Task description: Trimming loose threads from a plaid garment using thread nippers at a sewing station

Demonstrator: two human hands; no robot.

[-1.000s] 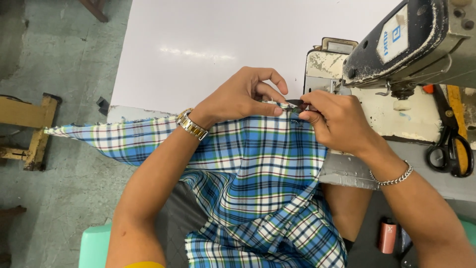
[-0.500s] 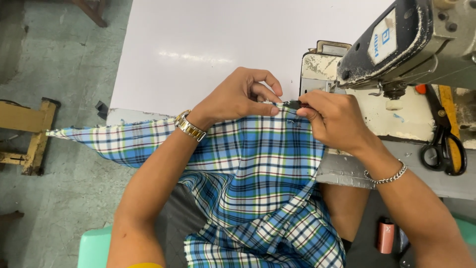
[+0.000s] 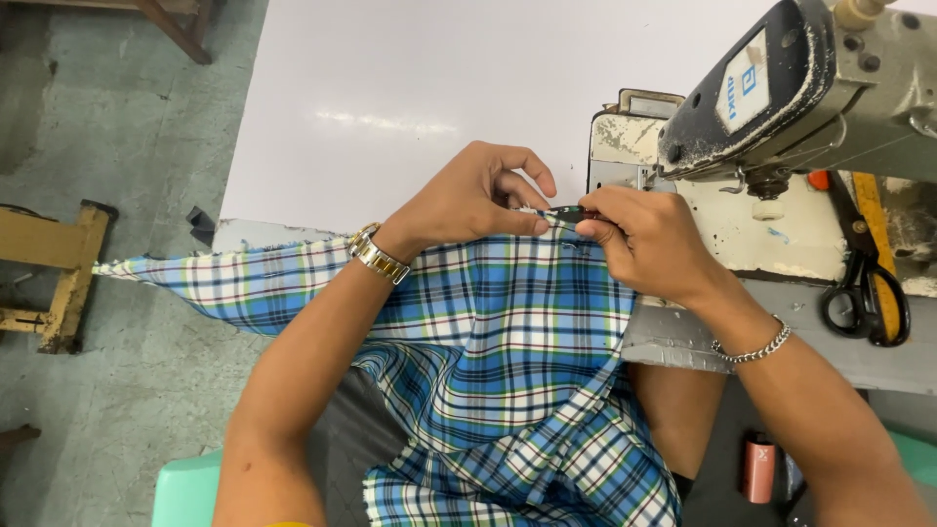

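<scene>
Both hands pinch the plaid cloth (image 3: 508, 322) edge between them: left hand (image 3: 468, 200) grips fabric, right hand (image 3: 649, 239) closes on a small dark tool (image 3: 568, 211), sewing machine (image 3: 800, 88) beyond, stitching not begun.

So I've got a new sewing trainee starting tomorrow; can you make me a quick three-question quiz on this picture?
1. True or false: both hands pinch the top edge of the plaid cloth.
2. Which wrist wears the watch: A left, B right?
3. What lies on the table right of the sewing machine?

Key:
1. True: left hand and right hand meet at the edge, with a small dark thing between them.
2. A.
3. Black scissors.
</scene>
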